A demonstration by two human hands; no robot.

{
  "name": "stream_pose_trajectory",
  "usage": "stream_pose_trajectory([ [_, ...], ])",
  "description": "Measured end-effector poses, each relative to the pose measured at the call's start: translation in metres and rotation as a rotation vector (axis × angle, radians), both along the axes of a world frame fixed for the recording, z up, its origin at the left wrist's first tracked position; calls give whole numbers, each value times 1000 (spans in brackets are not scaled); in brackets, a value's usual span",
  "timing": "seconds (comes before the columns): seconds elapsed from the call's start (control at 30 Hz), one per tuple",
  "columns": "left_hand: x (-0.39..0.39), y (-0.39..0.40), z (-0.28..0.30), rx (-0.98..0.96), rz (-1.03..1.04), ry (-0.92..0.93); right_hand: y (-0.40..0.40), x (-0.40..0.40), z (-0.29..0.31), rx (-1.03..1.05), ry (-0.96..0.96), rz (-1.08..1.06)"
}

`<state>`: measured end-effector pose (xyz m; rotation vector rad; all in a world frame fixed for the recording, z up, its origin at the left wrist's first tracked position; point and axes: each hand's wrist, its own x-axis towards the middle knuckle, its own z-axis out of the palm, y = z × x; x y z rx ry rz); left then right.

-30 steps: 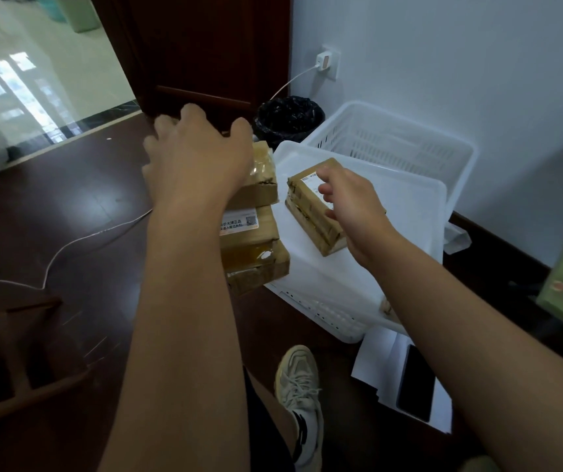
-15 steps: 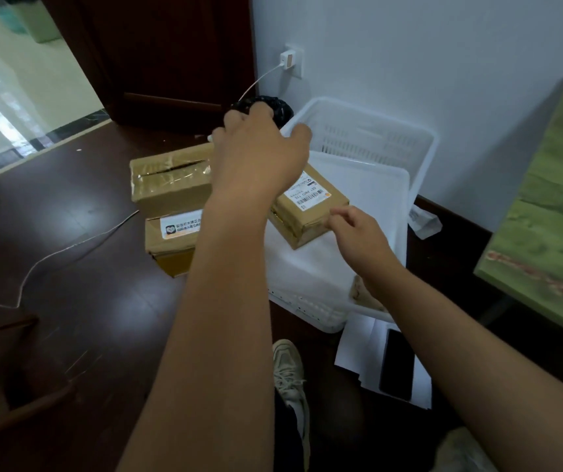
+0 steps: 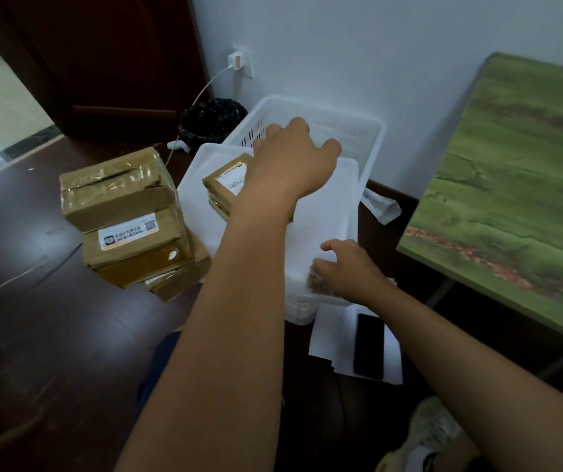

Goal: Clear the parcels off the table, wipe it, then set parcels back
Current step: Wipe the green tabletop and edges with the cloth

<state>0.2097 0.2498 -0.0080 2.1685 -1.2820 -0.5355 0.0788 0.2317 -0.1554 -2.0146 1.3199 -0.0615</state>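
Head view shows your left hand [image 3: 290, 158] spread flat over a small parcel [image 3: 227, 180] on the white tray [image 3: 327, 199]; your right hand [image 3: 344, 267] pinches the tray's near rim. Stiff taped cardboard, likely light and slick: grip its side edges.

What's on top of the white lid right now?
On the white lid lies one labelled cardboard parcel, its right part covered by the left hand reaching over it. The right hand rests at the lid's near edge, partly hiding something brownish there.
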Motion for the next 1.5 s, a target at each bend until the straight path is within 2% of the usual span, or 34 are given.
stream_pose_trajectory([
  [0.13,-14,-4,-1,20,-56,77,-4,-18,-11,-118,174,125],
  [0.27,-26,-8,4,21,-103,53,1,-20,-22,-236,269,241],
  [0.37,-32,-11,5,20,-121,50,7,-16,-28,-330,238,280],
  [0.57,-37,-13,3,45,-151,40,4,-15,-45,-369,232,252],
  [0.7,-36,-13,1,68,-165,19,-2,-19,-54,-362,252,189],
  [1.17,-35,-16,3,92,-195,22,-4,-13,-65,-425,268,224],
  [1.5,-18,-11,3,96,-142,10,-1,-5,-67,-459,233,202],
])
